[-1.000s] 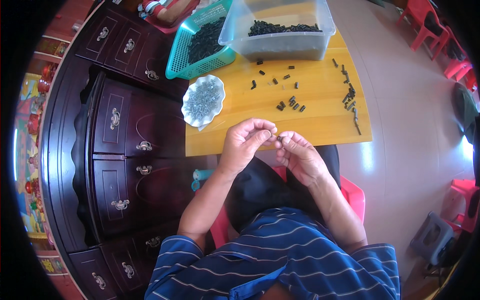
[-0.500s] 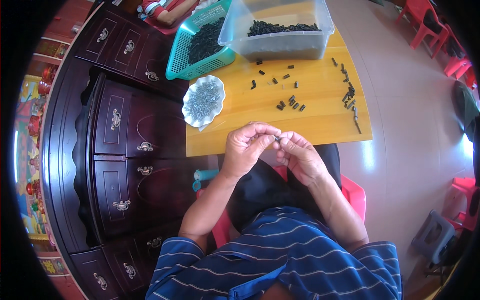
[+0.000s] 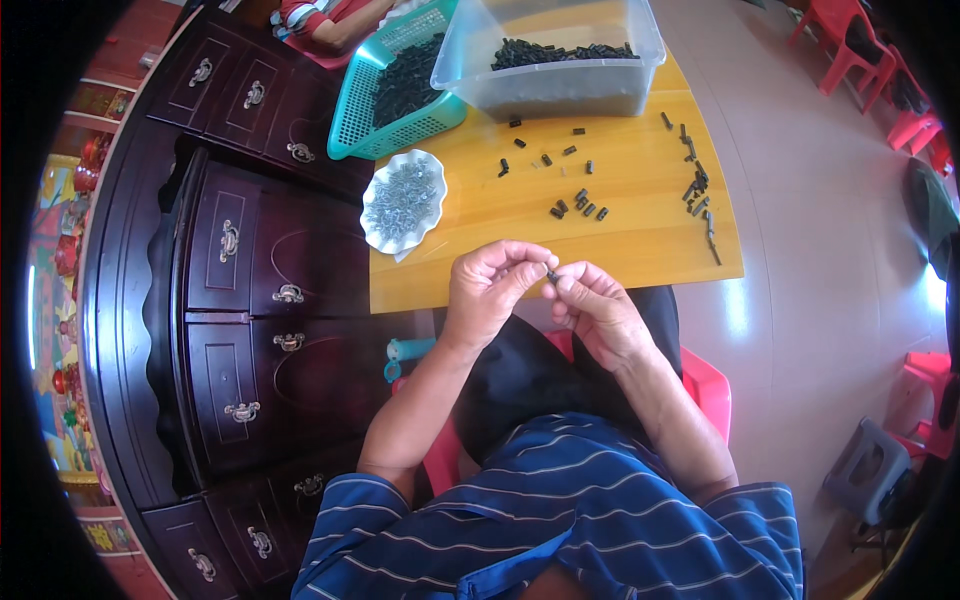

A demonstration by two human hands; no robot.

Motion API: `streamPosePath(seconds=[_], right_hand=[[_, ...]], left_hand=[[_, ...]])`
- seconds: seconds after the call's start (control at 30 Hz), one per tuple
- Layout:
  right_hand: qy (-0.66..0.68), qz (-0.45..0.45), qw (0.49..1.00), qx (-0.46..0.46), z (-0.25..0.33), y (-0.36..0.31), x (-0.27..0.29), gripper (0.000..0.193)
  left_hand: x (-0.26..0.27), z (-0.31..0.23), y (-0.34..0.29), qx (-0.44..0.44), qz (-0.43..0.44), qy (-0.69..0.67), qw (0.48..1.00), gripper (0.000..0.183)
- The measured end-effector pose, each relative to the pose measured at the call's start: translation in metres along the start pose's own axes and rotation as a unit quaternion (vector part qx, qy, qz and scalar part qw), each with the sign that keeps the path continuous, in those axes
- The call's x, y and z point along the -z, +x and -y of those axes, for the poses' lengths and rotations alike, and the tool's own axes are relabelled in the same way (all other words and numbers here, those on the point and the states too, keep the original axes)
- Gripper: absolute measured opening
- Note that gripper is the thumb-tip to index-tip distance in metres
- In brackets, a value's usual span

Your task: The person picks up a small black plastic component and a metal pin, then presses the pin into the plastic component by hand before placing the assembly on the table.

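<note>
My right hand (image 3: 597, 312) pinches a small black cylindrical part (image 3: 553, 276) between thumb and fingers, just past the table's near edge. Against its upper end, the thumb and forefinger of my left hand (image 3: 492, 290) are pressed together; whatever they grip is too small to make out. A white scalloped dish (image 3: 434, 212) full of small shiny metal pieces (image 3: 402, 200) stands to the left, beyond my left hand. Several loose black parts (image 3: 583, 200) lie on the wooden table (image 3: 480, 235) ahead of my hands.
A teal basket (image 3: 400, 133) and a clear plastic tub (image 3: 560, 100), both holding black parts, stand at the far side. More black pieces (image 3: 700, 185) line the table's right edge. A dark wooden cabinet (image 3: 225, 290) borders the left. Another person's arm (image 3: 350, 28) shows behind the basket.
My left fingertips have risen slightly, and more of the black part shows between my hands. My right hand stays almost where it was. The view has shifted a little.
</note>
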State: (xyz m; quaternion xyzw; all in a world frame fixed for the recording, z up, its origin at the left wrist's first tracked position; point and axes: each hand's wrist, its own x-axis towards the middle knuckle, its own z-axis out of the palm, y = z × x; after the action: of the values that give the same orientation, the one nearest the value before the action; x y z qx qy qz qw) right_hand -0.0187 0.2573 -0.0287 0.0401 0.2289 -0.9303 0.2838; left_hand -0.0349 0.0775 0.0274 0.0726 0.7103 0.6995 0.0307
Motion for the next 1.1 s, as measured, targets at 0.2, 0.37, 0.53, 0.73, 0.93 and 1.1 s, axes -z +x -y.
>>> streamPosePath(seconds=[0.2, 0.37, 0.53, 0.73, 0.93, 1.1], right_hand=[[0.029, 0.003, 1.0, 0.002, -0.002, 0.001, 0.001, 0.009], [-0.018, -0.013, 0.999, 0.04, -0.002, 0.0, -0.002, 0.006], [-0.047, -0.039, 0.997, 0.053, -0.006, 0.0, -0.002, 0.006], [-0.02, -0.018, 0.999, 0.04, -0.007, 0.002, 0.001, 0.006], [0.004, 0.013, 1.0, -0.008, -0.002, 0.0, -0.003, 0.012], [0.025, 0.0, 1.0, -0.013, 0.0, 0.0, -0.005, 0.016]], left_hand=[[-0.002, -0.004, 0.003, -0.078, 0.0, 0.157, 0.984, 0.01], [-0.004, -0.007, 0.004, -0.039, -0.005, 0.146, 0.988, 0.01], [-0.007, -0.008, 0.003, -0.06, -0.018, 0.192, 0.979, 0.009], [-0.009, -0.003, 0.001, -0.045, -0.035, 0.169, 0.984, 0.01], [-0.01, -0.009, 0.0, -0.075, 0.009, 0.2, 0.977, 0.013], [-0.004, -0.019, 0.003, -0.152, 0.044, 0.282, 0.946, 0.038]])
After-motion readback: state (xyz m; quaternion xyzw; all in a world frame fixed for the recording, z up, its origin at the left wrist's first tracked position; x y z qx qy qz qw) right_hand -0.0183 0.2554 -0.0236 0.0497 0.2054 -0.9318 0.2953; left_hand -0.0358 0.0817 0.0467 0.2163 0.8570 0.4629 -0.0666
